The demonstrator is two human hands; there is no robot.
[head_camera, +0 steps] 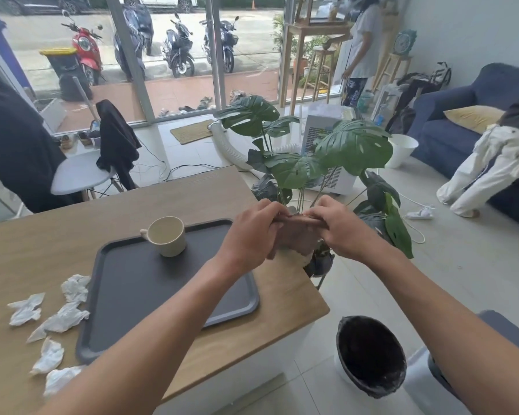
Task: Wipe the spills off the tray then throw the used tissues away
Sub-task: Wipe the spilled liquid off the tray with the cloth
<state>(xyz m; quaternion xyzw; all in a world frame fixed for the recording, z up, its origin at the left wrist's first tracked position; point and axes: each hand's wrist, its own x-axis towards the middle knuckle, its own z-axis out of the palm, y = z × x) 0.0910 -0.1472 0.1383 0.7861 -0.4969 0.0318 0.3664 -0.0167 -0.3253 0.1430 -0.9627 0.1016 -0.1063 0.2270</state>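
Note:
A dark grey tray (150, 292) lies on the wooden table (72, 229) with a cream cup (167, 236) standing near its far edge. Several crumpled white tissues (62, 319) lie on the table left of the tray. Above the table's right corner, my left hand (249, 238) and my right hand (339, 232) both pinch the top edge of a brown-stained wet tissue (297, 239), held stretched between them. Its lower end looks paler. A bin lined with a black bag (370, 356) stands on the floor to the right of the table.
A large-leaved potted plant (327, 157) stands just beyond the table's right corner, behind my hands. A white stool with dark clothes sits at far left. A person sits on the blue sofa at right; another stands by the window.

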